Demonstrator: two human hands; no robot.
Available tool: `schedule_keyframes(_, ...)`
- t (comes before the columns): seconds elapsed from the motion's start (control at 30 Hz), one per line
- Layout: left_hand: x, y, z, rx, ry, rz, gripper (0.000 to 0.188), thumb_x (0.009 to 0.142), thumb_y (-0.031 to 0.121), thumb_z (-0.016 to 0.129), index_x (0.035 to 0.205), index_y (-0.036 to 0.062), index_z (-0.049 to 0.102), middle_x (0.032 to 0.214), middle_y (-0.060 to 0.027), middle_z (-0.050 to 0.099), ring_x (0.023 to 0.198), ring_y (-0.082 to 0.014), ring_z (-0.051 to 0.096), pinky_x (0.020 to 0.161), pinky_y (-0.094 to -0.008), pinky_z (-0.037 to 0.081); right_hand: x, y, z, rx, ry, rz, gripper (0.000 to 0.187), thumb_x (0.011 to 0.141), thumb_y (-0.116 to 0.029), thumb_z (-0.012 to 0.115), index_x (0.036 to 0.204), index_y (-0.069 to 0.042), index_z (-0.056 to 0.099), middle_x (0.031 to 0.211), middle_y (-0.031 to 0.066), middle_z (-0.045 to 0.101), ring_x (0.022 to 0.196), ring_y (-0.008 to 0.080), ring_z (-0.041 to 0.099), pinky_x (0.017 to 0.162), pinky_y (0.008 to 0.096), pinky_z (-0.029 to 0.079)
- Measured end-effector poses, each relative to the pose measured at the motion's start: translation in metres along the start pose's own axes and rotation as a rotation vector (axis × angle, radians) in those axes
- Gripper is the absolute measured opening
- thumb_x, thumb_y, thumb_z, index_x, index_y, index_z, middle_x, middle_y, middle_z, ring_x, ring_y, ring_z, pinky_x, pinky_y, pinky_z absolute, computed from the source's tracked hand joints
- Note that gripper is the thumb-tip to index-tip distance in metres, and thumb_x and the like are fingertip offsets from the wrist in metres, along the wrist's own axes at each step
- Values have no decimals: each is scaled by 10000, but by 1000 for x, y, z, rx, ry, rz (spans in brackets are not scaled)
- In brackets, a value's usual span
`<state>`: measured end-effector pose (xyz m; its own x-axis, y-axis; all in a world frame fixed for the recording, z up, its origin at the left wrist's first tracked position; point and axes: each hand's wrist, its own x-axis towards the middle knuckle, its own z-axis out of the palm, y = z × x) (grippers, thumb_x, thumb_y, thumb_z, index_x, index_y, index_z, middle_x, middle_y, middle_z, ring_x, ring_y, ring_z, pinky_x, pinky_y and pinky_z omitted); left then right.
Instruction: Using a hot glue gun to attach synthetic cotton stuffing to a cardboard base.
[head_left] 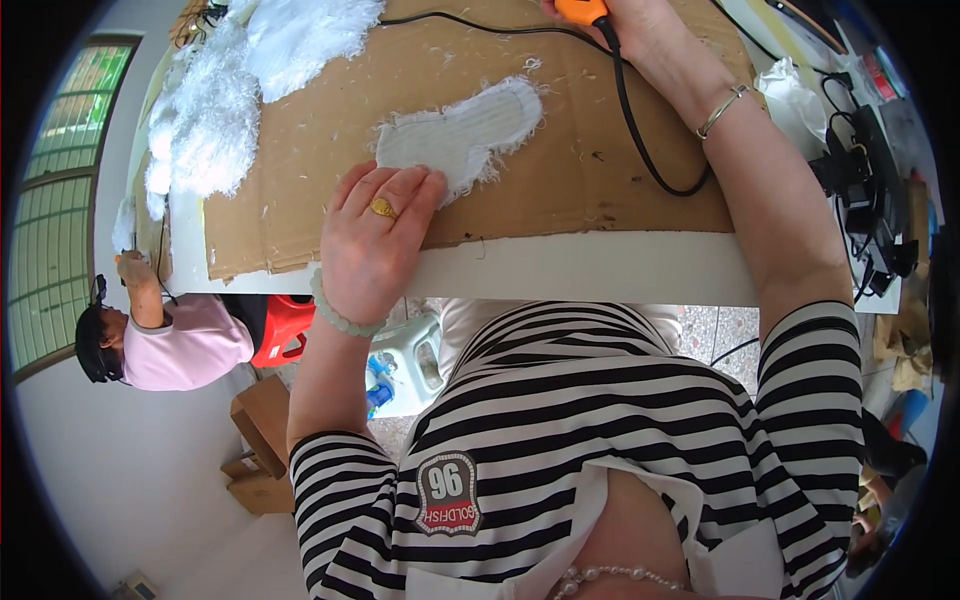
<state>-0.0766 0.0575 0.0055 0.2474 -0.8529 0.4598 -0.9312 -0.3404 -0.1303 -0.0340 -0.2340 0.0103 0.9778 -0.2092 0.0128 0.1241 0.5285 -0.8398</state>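
Note:
A white fabric piece, shaped like a curved sole with fuzzy, frayed edges, lies flat on a brown cardboard sheet. My left hand presses on its near left end, the fingers bent and close together at the edge. At the top edge of the picture, my right hand grips an orange corded tool. The tool's working end is out of view, so I cannot tell its kind. Its black cord loops down beside my right forearm.
Fluffy white plush material is heaped at the far left. Crumpled white material and black power adapters sit at the right. A person in pink works at the left. Below the white table edge stands a pale stool.

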Motion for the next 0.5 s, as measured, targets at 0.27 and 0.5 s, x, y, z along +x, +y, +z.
schedule_keyframes(0.27, 14, 2, 0, -15, -2, 48, 300, 701, 57, 614, 999, 32, 639, 979, -71, 620, 873, -235, 611, 834, -426, 483, -8, -14, -9, -51, 21, -59, 180, 879, -137, 584, 1030, -38, 569, 771, 49, 609, 676, 138, 595, 611, 239, 493)
schedule_keyframes(0.5, 16, 4, -1, -25, 1, 43, 308, 694, 53, 615, 1000, 28, 639, 979, -71, 620, 879, -237, 612, 833, -423, 486, -30, -17, 19, -138, -123, -3, 277, 861, -158, 631, 1108, -50, 569, 784, 45, 615, 663, 126, 607, 586, 246, 503)
